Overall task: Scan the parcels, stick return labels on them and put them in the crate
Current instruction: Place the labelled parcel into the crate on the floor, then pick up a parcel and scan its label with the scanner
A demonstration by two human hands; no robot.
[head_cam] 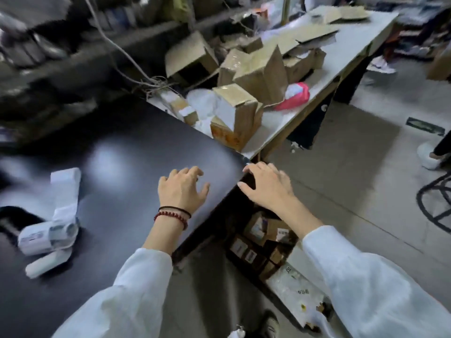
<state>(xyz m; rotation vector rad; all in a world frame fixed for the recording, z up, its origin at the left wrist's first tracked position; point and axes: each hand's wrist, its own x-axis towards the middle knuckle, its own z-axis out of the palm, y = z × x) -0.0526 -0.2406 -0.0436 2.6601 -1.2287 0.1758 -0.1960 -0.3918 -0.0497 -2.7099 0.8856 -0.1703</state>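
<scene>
My left hand [181, 187] hovers or rests above the black table [127, 147] near its right corner, fingers loosely spread, holding nothing. Just past that corner my right hand [267, 182] hangs empty, fingers relaxed, over the crate [266, 240] on the floor. Several small labelled parcels lie in the crate. A taped cardboard parcel with a white label [238, 113] stands on the white table [324, 79] beyond the corner, among several more cardboard boxes. A strip of white labels [64, 191] runs from a label roll [48, 234] on the black table at the left.
A pink bag [296, 96] lies by the white table's edge. Cables [136, 67] hang behind the black table before dark shelving. Clear plastic packaging [296, 286] lies on the floor beside the crate. Another person's white shoe [430, 157] and a black chair base [436, 203] are at the right.
</scene>
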